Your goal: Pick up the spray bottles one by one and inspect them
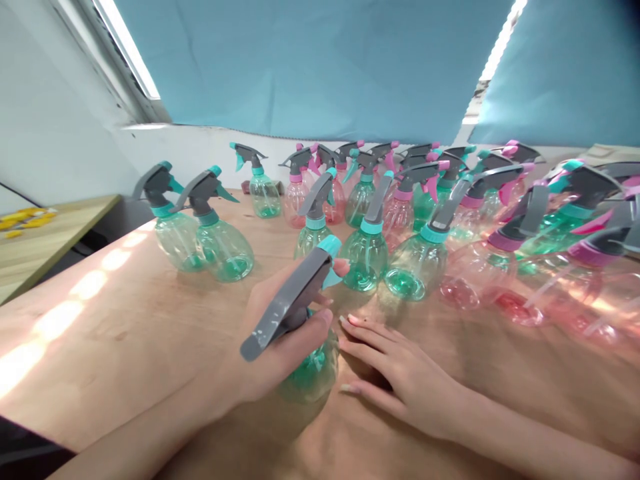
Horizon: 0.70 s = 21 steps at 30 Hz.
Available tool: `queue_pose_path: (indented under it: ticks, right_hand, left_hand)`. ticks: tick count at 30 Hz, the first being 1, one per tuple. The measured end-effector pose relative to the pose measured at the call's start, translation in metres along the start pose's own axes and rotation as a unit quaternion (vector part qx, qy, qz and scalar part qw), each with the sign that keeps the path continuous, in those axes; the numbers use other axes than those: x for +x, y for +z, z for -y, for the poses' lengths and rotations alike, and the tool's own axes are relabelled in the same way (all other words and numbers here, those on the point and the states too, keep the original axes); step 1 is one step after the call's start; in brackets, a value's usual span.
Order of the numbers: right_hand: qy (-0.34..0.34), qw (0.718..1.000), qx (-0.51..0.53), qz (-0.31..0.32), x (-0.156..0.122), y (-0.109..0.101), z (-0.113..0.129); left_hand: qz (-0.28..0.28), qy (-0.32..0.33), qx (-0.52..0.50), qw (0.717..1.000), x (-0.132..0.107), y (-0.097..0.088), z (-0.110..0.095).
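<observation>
Two green spray bottles (pixel 220 247) stand beyond and left of the green bottle (pixel 315 370) that my left hand (pixel 270 360) grips by the neck on the table (pixel 125 333); just right of that bottle my right hand (pixel 400 370) lies open and flat, with a crowd of bottles (pixel 450 200) beyond.

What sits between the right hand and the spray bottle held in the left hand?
Nothing visible. The left hand grips the green spray bottle by its neck. The right hand lies flat on the table right beside it, fingertips near the bottle's side. The other bottles stand farther back.
</observation>
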State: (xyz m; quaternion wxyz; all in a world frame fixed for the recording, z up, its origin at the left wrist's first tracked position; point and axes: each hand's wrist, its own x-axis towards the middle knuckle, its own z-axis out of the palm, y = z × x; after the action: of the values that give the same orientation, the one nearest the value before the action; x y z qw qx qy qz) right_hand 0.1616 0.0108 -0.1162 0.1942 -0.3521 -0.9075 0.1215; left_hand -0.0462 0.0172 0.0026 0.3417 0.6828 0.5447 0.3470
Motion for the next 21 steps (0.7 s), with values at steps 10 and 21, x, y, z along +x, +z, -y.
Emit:
queue_pose_path:
  ticks: [10, 21]
  right_hand:
    - [0.009, 1.000, 0.011, 0.009, 0.001, -0.001, 0.000]
    - [0.017, 0.999, 0.041, -0.007, -0.001, 0.000, 0.000]
  left_hand:
    - [-0.007, 0.036, 0.020, 0.999, 0.003, -0.003, 0.006]
    - [0.027, 0.024, -0.018, 0.999, 0.001, -0.012, 0.004]
